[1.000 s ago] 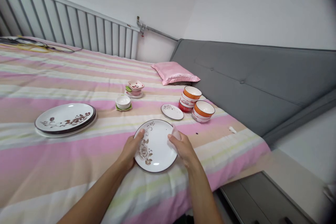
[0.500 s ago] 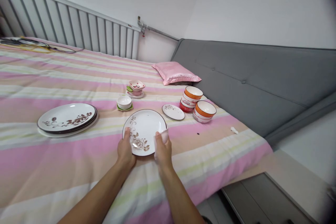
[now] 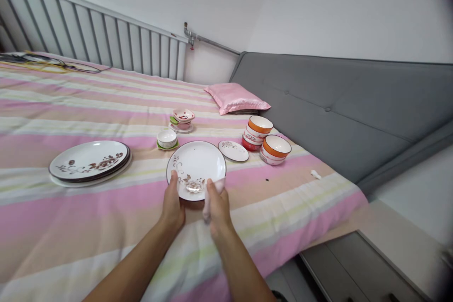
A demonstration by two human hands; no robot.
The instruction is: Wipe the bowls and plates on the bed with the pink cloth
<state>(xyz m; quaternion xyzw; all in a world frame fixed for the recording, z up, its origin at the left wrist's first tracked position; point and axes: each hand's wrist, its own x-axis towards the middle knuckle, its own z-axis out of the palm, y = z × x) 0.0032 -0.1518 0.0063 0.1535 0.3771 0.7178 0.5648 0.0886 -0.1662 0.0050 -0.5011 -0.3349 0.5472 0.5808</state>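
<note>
Plate (image 3: 200, 163): front-left of the bowls (image 3: 274, 155), held
Left hand (image 3: 173, 207): fingers grasping plate's left rim
Right hand (image 3: 219, 205): fingers grasping cloth (image 3: 207, 210) and plate's near-right rim
Saucer (image 3: 233, 152): just left of bowls
Platters (image 3: 88, 159): stacked, well left of bowls
Pillow (image 3: 236, 98): behind bowls

No readable text or labels.

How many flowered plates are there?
3: a round plate held by left hand and right hand, a small plate beside the bowls, an oval plate topping the stack; more may hide beneath.
</note>
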